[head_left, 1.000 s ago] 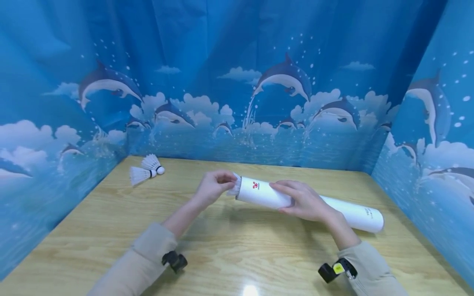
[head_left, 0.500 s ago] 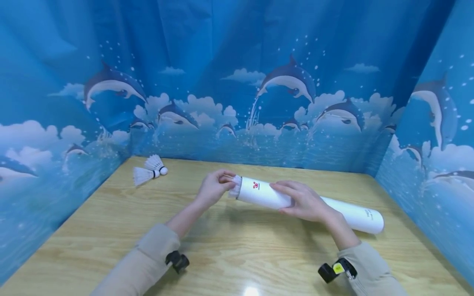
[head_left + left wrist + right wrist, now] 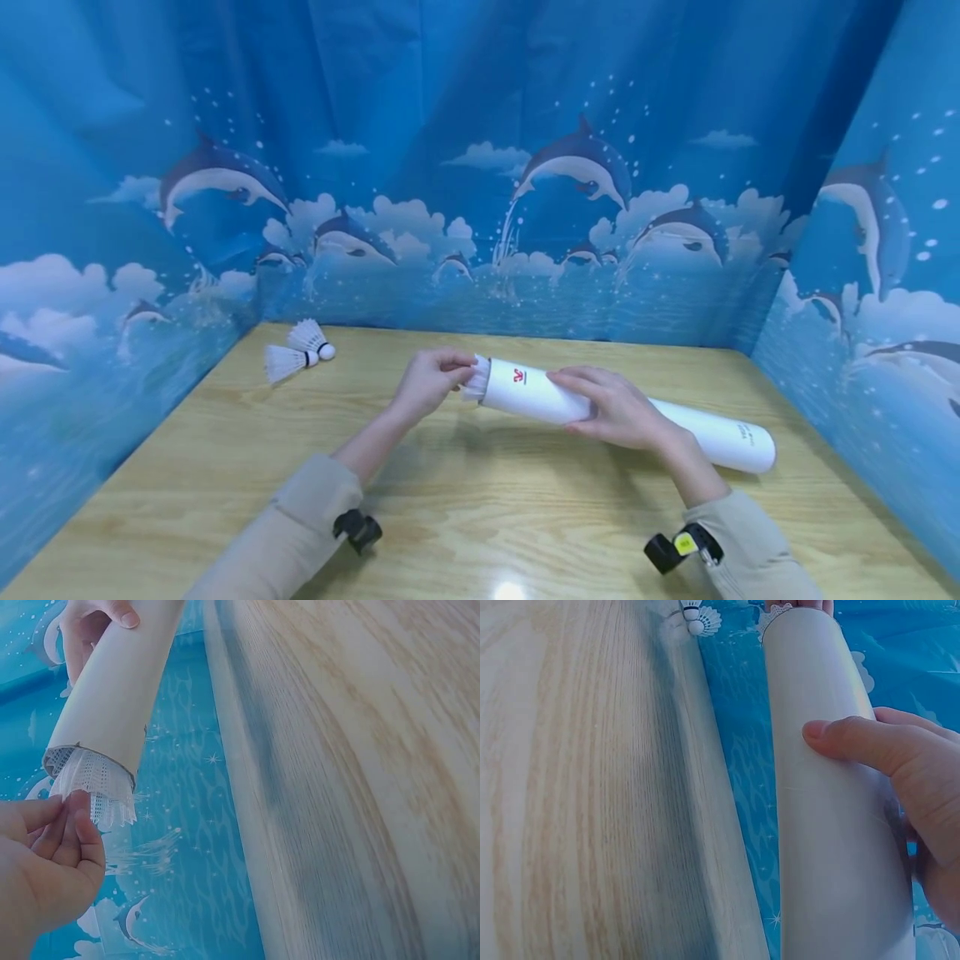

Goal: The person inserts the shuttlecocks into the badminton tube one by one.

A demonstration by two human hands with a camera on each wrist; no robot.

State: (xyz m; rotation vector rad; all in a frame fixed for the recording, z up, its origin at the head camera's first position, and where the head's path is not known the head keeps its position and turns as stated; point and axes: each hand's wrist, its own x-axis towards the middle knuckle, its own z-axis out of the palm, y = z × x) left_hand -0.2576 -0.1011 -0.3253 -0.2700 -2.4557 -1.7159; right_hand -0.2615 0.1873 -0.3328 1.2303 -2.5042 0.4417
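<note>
A long white shuttlecock tube (image 3: 536, 392) lies slanted across the middle, its far end to the right. My right hand (image 3: 618, 406) grips it around the middle, thumb laid along the near side in the right wrist view. At the tube's left mouth, the white net-like skirt of a shuttlecock (image 3: 94, 780) sticks out past the rim. My left hand (image 3: 435, 381) pinches that skirt's edge between thumb and fingers. The shuttlecock's cork end is hidden inside the tube.
Two white shuttlecocks, a nearer one (image 3: 285, 362) and a farther one (image 3: 307, 336), lie together at the table's back left. The wood-grain table (image 3: 450, 517) is bordered by blue dolphin-print curtains (image 3: 450, 125) behind and at both sides.
My left fingers have shifted very slightly away from the tube's mouth, and a bit more of the skirt shows. The right hand and tube stay nearly still.
</note>
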